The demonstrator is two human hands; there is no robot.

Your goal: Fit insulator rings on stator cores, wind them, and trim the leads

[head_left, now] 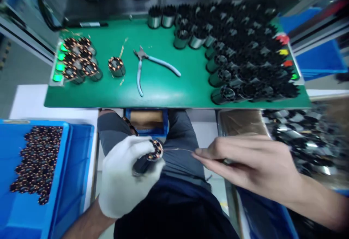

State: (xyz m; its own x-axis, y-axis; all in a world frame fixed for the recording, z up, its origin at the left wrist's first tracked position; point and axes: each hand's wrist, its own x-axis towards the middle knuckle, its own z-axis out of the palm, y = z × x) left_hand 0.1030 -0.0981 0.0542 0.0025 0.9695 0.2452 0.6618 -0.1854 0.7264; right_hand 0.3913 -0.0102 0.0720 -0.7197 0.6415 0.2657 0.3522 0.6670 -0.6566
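My left hand [124, 179], in a white glove, is closed round a small wound stator [152, 154] with copper coils, held over my lap below the bench edge. My bare right hand [245, 166] pinches a thin copper wire [180, 150] that runs from the stator to its fingertips. Both hands are below the green mat [163, 86]. On the mat lie blue-handled cutters [152, 66], a single wound stator [116, 66] and a group of wound stators [80, 59] at the left.
Many unwound black stators [245, 50] crowd the right of the mat. A blue bin [35, 173] at my left holds several wound stators. A box at the right [305, 137] holds more black parts. A small blue box [147, 121] sits under the bench edge.
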